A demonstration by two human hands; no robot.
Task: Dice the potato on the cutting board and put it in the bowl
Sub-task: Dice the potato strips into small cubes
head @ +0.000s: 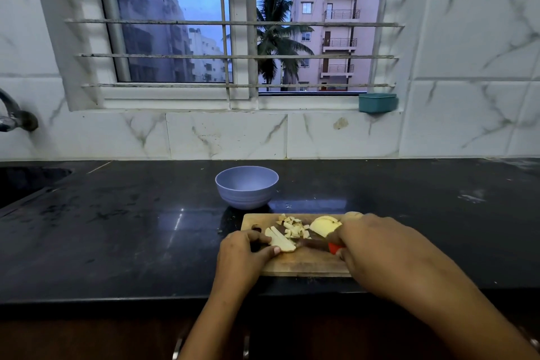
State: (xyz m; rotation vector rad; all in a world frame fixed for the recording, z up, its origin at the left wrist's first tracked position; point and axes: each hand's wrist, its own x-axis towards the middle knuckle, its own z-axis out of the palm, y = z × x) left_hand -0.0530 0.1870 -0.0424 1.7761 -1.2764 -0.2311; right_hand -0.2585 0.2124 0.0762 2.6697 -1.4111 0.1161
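A wooden cutting board lies on the black counter. On it are pale potato strips, a heap of small diced pieces and a larger uncut potato chunk. My left hand holds the strips down, thumb and fingers pinching them. My right hand grips a red-handled knife, its blade lying across the board next to the strips. A lilac bowl stands just behind the board's left end; I see nothing inside it.
A sink and tap sit at the far left. A teal container rests on the window ledge. The marble-tiled wall closes off the back of the black counter.
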